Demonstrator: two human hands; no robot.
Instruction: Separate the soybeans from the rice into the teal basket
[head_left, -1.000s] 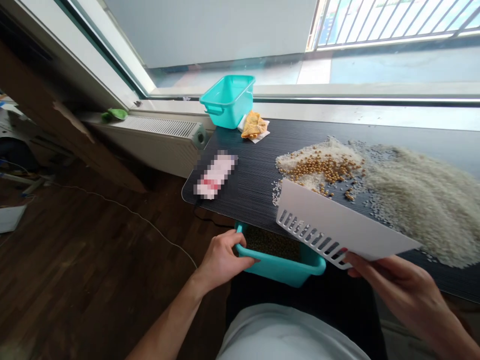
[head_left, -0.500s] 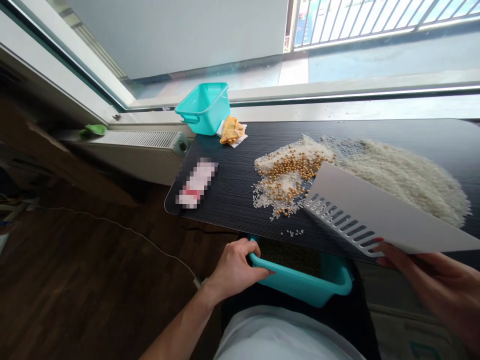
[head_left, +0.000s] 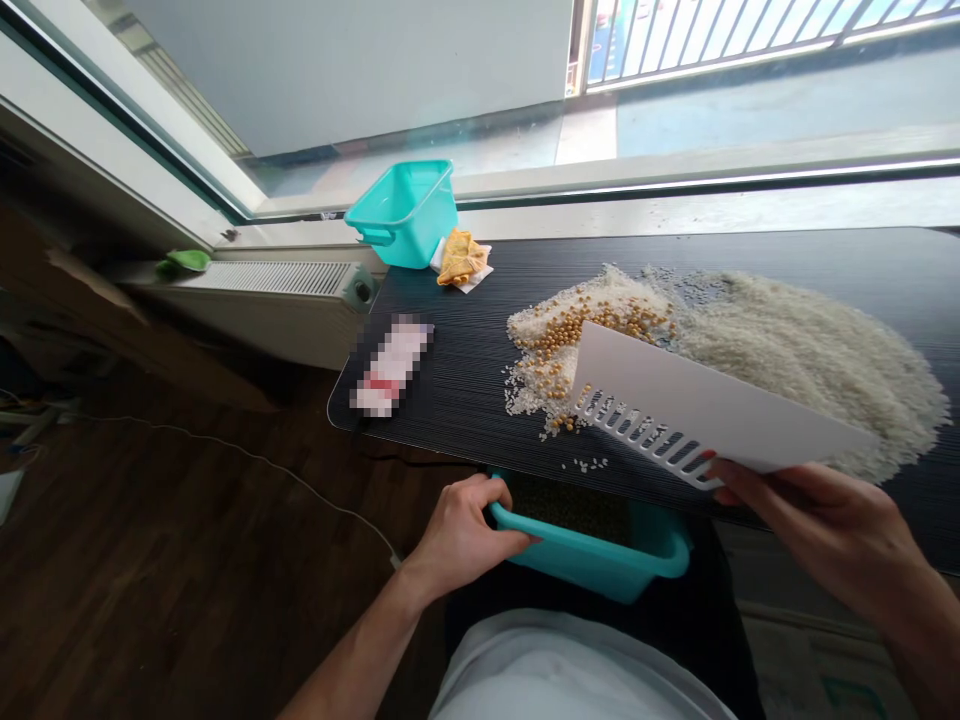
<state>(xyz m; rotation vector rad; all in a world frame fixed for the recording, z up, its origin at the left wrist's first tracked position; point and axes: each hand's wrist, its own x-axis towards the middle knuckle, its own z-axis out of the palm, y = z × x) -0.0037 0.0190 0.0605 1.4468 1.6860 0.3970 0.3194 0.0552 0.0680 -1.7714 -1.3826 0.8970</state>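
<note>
My left hand (head_left: 476,530) is closed on the rim of a turquoise plastic bin (head_left: 592,568), which sits at my lap under the table's front edge with dark, small grains inside. My right hand (head_left: 810,515) grips a flat white slotted scraper (head_left: 697,400) by its lower edge. That scraper slants over the table, its left end covering part of a mix of white rice and yellow round beans (head_left: 570,335). To the right spreads a large heap of white rice (head_left: 810,350), partly behind the scraper. A few loose grains lie near the front edge.
The dark table (head_left: 465,370) stands against a window. At its back left are a second turquoise bin (head_left: 409,215) and a folded yellow cloth (head_left: 463,258) on white paper. A blurred-out pink and white item (head_left: 394,365) lies at the left. A radiator (head_left: 277,285) is beyond.
My right hand has moved left with the scraper, bringing its end further over the beans and rice. My left hand keeps hold of the bin, which has shifted slightly left.
</note>
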